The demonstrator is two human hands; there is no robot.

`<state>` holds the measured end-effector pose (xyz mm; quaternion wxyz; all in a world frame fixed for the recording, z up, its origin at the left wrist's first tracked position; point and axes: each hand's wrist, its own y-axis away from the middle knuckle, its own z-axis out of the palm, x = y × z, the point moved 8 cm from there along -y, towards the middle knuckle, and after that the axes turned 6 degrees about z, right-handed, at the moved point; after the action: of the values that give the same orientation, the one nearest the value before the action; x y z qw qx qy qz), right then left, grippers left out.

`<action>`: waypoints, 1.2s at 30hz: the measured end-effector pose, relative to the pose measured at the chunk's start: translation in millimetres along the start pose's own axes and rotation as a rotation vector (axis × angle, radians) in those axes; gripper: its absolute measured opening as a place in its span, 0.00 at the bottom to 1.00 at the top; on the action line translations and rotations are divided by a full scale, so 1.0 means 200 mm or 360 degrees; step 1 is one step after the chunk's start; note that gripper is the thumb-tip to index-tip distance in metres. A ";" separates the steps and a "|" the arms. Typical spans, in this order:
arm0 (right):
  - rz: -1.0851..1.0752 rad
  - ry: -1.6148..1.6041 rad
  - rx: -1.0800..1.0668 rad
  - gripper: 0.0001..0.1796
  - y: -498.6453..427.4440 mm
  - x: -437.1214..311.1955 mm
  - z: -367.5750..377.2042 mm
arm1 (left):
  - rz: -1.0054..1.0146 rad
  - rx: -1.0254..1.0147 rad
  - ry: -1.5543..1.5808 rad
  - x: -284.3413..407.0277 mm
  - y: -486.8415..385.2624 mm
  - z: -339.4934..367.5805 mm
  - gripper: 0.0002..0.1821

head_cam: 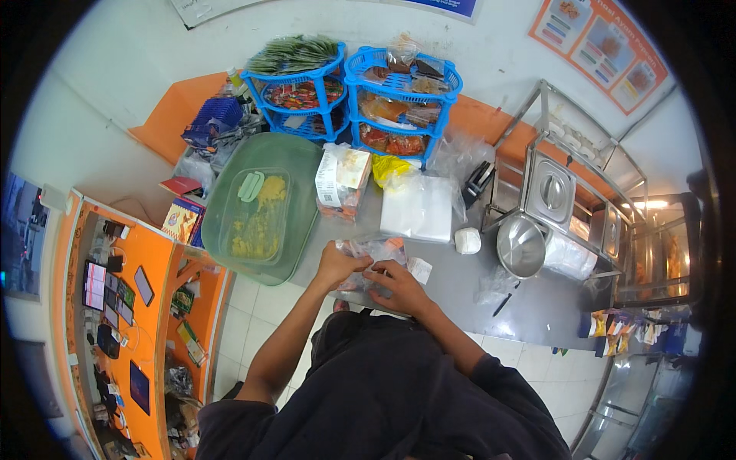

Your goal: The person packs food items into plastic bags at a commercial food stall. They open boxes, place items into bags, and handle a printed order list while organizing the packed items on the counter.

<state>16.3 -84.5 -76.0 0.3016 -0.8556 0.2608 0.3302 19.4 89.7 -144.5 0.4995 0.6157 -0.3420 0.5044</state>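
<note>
My left hand point(339, 265) grips the gathered edge of a clear plastic bag point(368, 247) at the near edge of a steel counter. Inside or under the bag lies something with orange print. My right hand point(397, 286) is at the bag's right side, fingers curled, the fingertips close to the plastic; whether they pinch it I cannot tell. A paper slip point(420, 270) lies just right of the bag. Behind it are a stack of clear plastic sheets or bags point(417, 208) and a printed food box point(343, 181) in plastic with a receipt on it.
A large green tub point(215, 213) holding a lidded container stands left. Blue tiered racks point(402, 86) with packets stand behind. On the right are a steel bowl point(520, 247), a white roll point(467, 241), a black pen point(502, 305) and a metal rack point(517, 123) with lidded pans.
</note>
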 end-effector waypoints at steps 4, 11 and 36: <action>0.0003 -0.0048 0.0182 0.20 0.03 0.06 0.04 | -0.0118 -0.0027 0.0222 -0.01 0.07 0.04 0.14; 0.1204 -0.1477 0.0649 0.15 0.09 0.39 0.16 | -0.0046 -0.0129 0.0132 0.00 0.12 0.08 0.12; 0.1528 -0.1732 0.0224 0.25 0.09 0.44 0.22 | 0.0666 -0.0334 -0.0634 0.11 0.12 0.09 0.10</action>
<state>44.5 -88.3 -172.4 0.2648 -0.3401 0.4410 0.7873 7.8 68.0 -117.7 0.3687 0.5637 -0.6029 0.4277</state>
